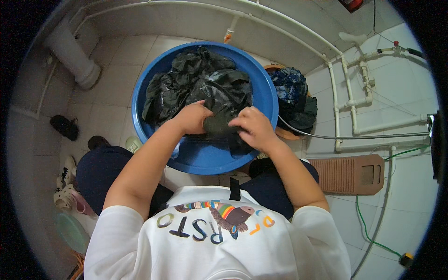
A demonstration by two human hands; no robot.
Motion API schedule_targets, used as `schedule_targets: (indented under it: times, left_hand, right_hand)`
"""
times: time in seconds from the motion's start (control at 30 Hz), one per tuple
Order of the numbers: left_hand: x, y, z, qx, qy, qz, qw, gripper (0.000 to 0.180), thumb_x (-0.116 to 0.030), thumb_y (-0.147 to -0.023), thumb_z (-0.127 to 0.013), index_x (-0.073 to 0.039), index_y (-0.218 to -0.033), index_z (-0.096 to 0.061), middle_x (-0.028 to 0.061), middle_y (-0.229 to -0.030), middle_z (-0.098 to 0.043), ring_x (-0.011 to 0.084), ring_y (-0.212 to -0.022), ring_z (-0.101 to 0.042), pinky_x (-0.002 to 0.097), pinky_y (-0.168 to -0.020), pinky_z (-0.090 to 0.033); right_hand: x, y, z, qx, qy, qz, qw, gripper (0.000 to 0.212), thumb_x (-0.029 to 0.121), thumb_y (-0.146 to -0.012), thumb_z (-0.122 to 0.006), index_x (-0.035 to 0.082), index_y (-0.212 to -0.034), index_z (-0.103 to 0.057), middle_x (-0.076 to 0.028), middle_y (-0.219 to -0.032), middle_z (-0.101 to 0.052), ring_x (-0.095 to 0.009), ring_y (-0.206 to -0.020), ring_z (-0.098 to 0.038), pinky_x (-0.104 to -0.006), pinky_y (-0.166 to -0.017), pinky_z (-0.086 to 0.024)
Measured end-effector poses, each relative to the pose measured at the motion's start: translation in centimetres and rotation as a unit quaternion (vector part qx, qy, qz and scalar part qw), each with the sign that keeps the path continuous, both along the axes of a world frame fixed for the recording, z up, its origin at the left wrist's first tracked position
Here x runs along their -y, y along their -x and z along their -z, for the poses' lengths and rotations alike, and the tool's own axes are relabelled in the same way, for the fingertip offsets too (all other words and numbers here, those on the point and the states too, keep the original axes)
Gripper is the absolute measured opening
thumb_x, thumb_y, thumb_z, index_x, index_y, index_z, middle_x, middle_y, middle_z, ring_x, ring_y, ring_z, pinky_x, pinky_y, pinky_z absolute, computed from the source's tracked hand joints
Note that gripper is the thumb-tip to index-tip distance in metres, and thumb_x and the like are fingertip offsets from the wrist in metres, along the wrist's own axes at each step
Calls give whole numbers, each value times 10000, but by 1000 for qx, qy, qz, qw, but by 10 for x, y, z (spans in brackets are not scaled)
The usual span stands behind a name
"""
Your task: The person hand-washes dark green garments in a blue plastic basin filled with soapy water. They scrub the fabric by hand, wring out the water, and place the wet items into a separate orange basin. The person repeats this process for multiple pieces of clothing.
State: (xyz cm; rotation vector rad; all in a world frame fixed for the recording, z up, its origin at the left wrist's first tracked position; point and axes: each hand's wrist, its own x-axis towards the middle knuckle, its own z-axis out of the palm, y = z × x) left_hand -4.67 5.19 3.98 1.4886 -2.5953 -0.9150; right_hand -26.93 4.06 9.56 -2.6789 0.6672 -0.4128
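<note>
Both hands scrubbing wet dark clothing in a round blue plastic basin on the tiled floor.
Left hand & right hand, fingers clamped on a bunched fold btw them. Basin sits near the knees, so hard rubbing could prob slop water over the rim.

At two o'clock we see a brown basin holding blue patterned cloth; at three, a brown washboard on the tiled floor. White pipes climb the wall at two; sandals lie at nine.
</note>
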Motion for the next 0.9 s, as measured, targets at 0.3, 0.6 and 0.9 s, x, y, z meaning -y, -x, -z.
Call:
schedule_targets:
  times: [0.3,0.6,0.9]
  left_hand:
    - [-7,-17,-4,-675,-104,-340,646,264,-118,-693,-461,21,-883,-581,68,-832,-600,186,-738,-563,291,-707,-437]
    - [8,-49,-31,-701,-282,-478,447,254,-267,-747,-487,-34,-730,-588,101,-752,-610,211,-651,-576,332,-599,-486]
    - [26,27,-17,-485,109,-494,714,835,-277,-670,-679,-134,-1332,-190,208,-1333,-222,382,-1146,-360,373,-912,-365]
  right_hand:
    - [-4,8,55,16,-296,245,923,751,277,-645,-676,-1,-1248,-324,-232,-1198,-431,-335,-1085,-449,-359,-918,-352]
    - [62,-6,28,376,-563,228,699,267,106,-811,-464,-34,-1038,-453,-125,-970,-549,-181,-868,-536,-285,-766,-437]
    - [75,-19,85,248,-21,360,899,633,333,-687,-642,63,-1189,-368,-194,-1140,-393,-340,-938,-486,-408,-823,-404]
